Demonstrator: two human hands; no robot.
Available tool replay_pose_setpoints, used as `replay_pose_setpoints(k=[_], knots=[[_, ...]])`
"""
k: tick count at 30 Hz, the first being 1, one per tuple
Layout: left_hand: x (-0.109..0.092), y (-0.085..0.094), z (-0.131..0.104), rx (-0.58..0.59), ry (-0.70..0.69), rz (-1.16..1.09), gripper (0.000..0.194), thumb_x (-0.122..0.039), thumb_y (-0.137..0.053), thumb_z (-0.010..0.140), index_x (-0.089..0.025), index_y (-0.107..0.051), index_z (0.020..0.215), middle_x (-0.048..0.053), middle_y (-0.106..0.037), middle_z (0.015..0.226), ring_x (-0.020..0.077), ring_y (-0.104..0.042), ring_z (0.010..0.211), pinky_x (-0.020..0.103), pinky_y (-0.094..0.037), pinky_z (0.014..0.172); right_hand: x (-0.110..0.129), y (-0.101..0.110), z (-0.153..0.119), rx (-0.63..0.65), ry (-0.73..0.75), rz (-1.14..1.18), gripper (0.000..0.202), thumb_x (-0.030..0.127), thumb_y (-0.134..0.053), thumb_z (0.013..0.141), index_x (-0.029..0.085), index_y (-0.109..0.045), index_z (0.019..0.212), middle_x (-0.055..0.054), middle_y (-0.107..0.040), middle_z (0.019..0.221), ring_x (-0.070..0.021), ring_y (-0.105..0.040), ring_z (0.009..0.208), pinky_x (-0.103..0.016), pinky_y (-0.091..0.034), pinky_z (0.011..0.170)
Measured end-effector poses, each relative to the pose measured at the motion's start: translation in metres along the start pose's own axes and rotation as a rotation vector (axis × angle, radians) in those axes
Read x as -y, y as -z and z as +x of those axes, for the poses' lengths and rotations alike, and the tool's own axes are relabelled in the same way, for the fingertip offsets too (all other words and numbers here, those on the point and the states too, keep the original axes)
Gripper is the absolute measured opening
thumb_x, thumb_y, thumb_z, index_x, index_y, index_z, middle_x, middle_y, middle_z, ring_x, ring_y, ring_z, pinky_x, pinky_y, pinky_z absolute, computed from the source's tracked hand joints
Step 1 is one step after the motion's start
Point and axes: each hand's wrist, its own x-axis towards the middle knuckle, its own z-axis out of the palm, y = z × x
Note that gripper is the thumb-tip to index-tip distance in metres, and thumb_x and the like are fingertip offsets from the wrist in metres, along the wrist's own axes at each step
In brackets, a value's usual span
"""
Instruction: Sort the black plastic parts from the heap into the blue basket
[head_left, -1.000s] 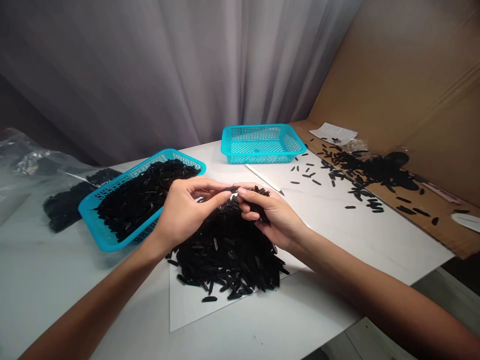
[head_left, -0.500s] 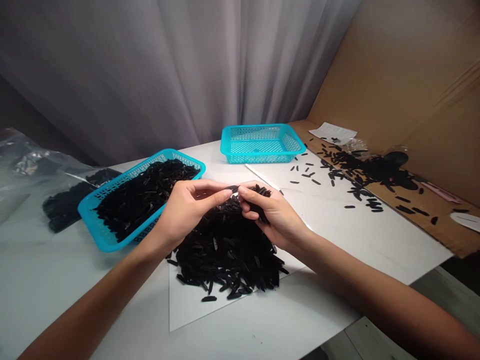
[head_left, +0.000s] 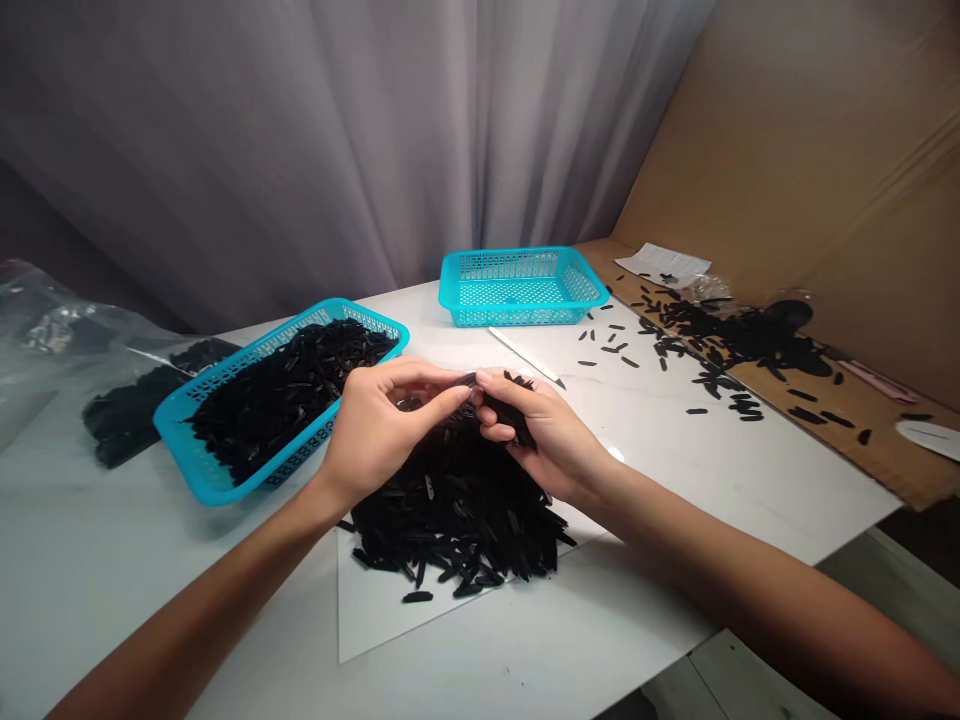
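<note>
My left hand (head_left: 379, 425) is closed in a pinch on one end of a thin black strip (head_left: 468, 379). The thumb and forefinger of my right hand (head_left: 562, 435) meet it at the other end. Curled in the right palm is a bunch of black strips (head_left: 516, 418), partly hidden by the fingers. Both hands hover over the far side of a heap of similar strips (head_left: 457, 510), which lies on a white sheet (head_left: 367, 620).
A blue basket (head_left: 176, 430) full of black strips stands left, beside a clear plastic bag (head_left: 97, 325). Another blue basket (head_left: 517, 318) is at the back, near a white pen-like stick (head_left: 521, 355). Scattered strips (head_left: 750, 335) lie on cardboard (head_left: 892, 470) at right, by a paper (head_left: 664, 262).
The thumb of my left hand has shifted slightly, and the strip is more covered by the fingertips. Both hands stay in nearly the same place.
</note>
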Motion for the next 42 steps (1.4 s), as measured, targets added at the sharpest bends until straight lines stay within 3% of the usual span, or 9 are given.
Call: replay_pose_setpoints(k=[4, 11, 21, 27, 33, 42], knots=[[0.0, -0.004, -0.003, -0.036, -0.075, 0.102, 0.01, -0.026, -0.078, 0.079, -0.02, -0.08, 0.087, 0.002, -0.077, 0.085, 0.0142, -0.068, 0.076, 0.024, -0.053, 0.07, -0.003, 0.0, 0.001, -0.035, -0.042, 0.069, 0.027, 0.028, -0.086, 0.07, 0.012, -0.065, 0.075, 0.001, -0.053, 0.073, -0.0041, -0.042, 0.06, -0.014, -0.028, 0.046], [-0.001, 0.0, -0.001, 0.056, 0.172, -0.022, 0.019, -0.036, -0.077, 0.08, -0.019, -0.081, 0.089, 0.004, -0.079, 0.089, 0.0196, -0.073, 0.082, 0.026, -0.057, 0.075, -0.004, 0.003, 0.003, 0.015, -0.049, 0.034, 0.027, 0.031, -0.084, 0.074, 0.013, -0.065, 0.074, 0.001, -0.053, 0.072, -0.0042, -0.038, 0.058, -0.015, -0.027, 0.044], [-0.001, 0.005, 0.002, 0.094, 0.276, -0.154, 0.022, -0.037, -0.082, 0.075, -0.021, -0.081, 0.089, 0.005, -0.08, 0.089, 0.021, -0.073, 0.087, 0.027, -0.056, 0.078, 0.0, 0.001, 0.001, 0.028, -0.001, -0.042, 0.029, 0.034, -0.083, 0.075, 0.014, -0.063, 0.072, 0.001, -0.052, 0.071, -0.0047, -0.039, 0.057, -0.017, -0.027, 0.045], [-0.005, 0.006, 0.002, 0.195, 0.353, -0.207, 0.019, -0.035, -0.081, 0.076, -0.021, -0.081, 0.089, 0.004, -0.079, 0.087, 0.02, -0.072, 0.088, 0.025, -0.055, 0.076, -0.003, 0.001, 0.0, -0.032, 0.148, -0.162, 0.029, 0.036, -0.082, 0.076, 0.016, -0.062, 0.072, 0.002, -0.052, 0.066, -0.0062, -0.041, 0.056, -0.021, -0.028, 0.049], [-0.005, 0.003, 0.001, 0.186, 0.374, -0.188, 0.018, -0.037, -0.08, 0.076, -0.022, -0.081, 0.086, 0.003, -0.078, 0.086, 0.0189, -0.071, 0.086, 0.024, -0.053, 0.073, -0.005, 0.001, 0.0, -0.073, 0.274, -0.273, 0.031, 0.041, -0.082, 0.075, 0.017, -0.063, 0.069, 0.002, -0.052, 0.063, -0.009, -0.042, 0.057, -0.024, -0.028, 0.049], [-0.006, 0.004, 0.0, 0.235, 0.424, -0.255, 0.018, -0.038, -0.078, 0.078, -0.021, -0.08, 0.081, 0.004, -0.076, 0.085, 0.015, -0.064, 0.08, 0.024, -0.048, 0.071, -0.002, 0.0, 0.0, -0.048, 0.216, -0.254, 0.034, 0.047, -0.081, 0.074, 0.017, -0.066, 0.073, 0.001, -0.053, 0.063, -0.0087, -0.04, 0.055, -0.025, -0.026, 0.047]])
